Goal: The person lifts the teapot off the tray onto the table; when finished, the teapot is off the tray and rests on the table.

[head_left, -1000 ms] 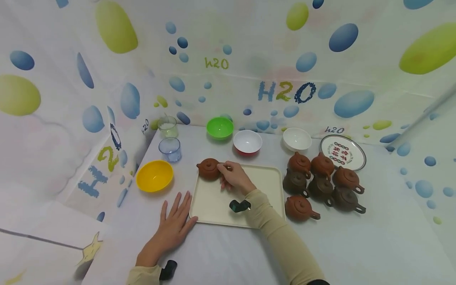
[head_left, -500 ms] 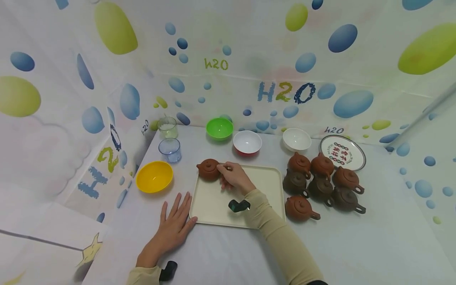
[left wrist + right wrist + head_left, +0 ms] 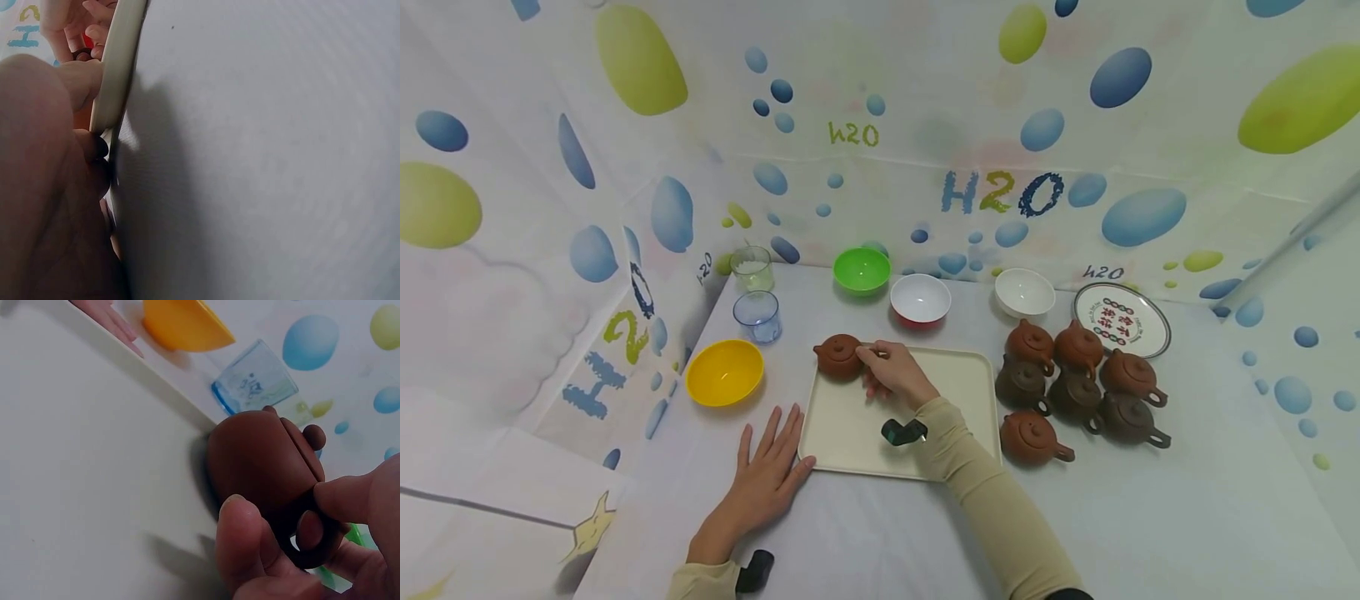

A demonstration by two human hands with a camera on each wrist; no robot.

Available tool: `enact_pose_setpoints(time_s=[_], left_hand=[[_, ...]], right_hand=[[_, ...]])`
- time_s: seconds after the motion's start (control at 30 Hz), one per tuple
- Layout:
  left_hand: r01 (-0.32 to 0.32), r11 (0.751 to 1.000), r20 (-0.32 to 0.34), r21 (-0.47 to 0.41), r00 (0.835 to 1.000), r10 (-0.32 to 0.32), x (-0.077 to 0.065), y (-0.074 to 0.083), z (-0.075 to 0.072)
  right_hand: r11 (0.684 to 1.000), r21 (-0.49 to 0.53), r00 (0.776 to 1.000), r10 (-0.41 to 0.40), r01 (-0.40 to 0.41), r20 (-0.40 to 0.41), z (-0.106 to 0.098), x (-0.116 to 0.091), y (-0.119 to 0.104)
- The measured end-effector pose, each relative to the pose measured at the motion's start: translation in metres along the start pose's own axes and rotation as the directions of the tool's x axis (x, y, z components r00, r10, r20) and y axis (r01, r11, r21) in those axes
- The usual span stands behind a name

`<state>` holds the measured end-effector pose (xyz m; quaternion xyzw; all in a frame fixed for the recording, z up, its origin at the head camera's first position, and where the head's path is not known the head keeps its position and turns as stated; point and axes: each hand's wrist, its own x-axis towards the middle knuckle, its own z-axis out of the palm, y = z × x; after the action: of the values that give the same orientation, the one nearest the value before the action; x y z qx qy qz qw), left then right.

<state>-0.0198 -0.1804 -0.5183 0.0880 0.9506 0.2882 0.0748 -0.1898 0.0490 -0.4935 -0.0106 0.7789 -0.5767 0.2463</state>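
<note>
A reddish-brown teapot (image 3: 838, 357) sits at the far left corner of the cream tray (image 3: 850, 433), its spout toward the left. My right hand (image 3: 897, 373) pinches its handle between thumb and fingers; in the right wrist view a fingertip pokes through the handle (image 3: 307, 557) loop. Flat on the white cloth, my left hand (image 3: 767, 471) has its fingers spread and its thumb touching the tray's near left corner. Seen from the left wrist, the tray's edge (image 3: 119, 69) rises beside the fingers.
Right of the tray stand several red and dark brown teapots (image 3: 1078, 400), close together. Behind them leans a round patterned plate (image 3: 1122, 321). Green (image 3: 862, 272), red-and-white (image 3: 921, 300) and white bowls (image 3: 1025, 293) line the back. A yellow bowl (image 3: 726, 372) and two glasses (image 3: 758, 315) stand left.
</note>
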Motion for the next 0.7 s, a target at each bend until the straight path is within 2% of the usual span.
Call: enact_pose_setpoints(time_s=[0.2, 0.5, 0.7], left_hand=[[0.002, 1.000, 0.003, 0.002, 1.000, -0.002, -0.001, 0.001, -0.001], [0.006, 1.000, 0.015, -0.027, 1.000, -0.006, -0.001, -0.001, -0.001], [-0.038, 0.997, -0.038, -0.064, 0.999, 0.036, 0.000, -0.005, 0.002]], right_hand=[[1.000, 0.013, 1.000, 0.028, -0.028, -0.005, 0.000, -0.001, 0.000], [0.992, 0.121, 1.000, 0.021, -0.023, 0.018, 0.004, -0.008, 0.010], [0.982, 0.188, 1.000, -0.021, 0.020, 0.007, 0.003, -0.019, -0.002]])
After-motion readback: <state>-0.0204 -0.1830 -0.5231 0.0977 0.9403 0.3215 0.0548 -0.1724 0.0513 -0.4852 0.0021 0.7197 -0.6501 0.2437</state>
